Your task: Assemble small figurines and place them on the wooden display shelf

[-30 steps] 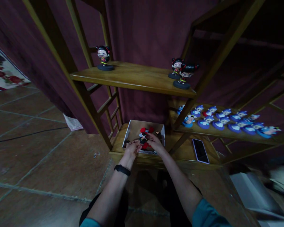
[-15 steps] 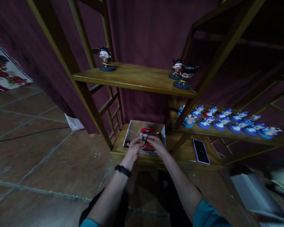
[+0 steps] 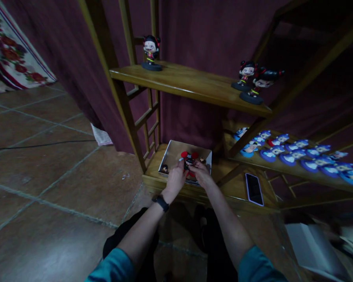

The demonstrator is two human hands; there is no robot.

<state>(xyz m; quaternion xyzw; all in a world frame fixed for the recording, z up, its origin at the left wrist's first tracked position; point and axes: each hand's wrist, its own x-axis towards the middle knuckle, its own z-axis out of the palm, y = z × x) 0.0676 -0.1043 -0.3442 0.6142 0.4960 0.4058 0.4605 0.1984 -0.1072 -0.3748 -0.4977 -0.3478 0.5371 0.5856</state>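
Over a shallow cardboard box (image 3: 173,150), both my hands grip one small black-haired figurine (image 3: 189,161). My left hand (image 3: 177,174) has its fingers closed on the figurine's left side. From the right, my right hand (image 3: 200,172) pinches it, partly covering its body. Red round pieces (image 3: 184,155) lie in the box just behind the figurine. A small dark-haired piece (image 3: 164,169) sits in the box's left front corner, and another (image 3: 202,159) near its right side.
The wooden shelf above carries one figurine (image 3: 151,53) at left and two at right, including a figurine (image 3: 257,86) near its edge. Several blue-and-white figurines (image 3: 292,156) stand in rows on the right shelf. A phone (image 3: 254,189) lies on the lower board; slanted posts (image 3: 120,98) frame the shelf.
The view has shifted, moving the shelves rightward and slightly up in the picture. My hands stay at the box with the figurine; my left hand has turned more over it.
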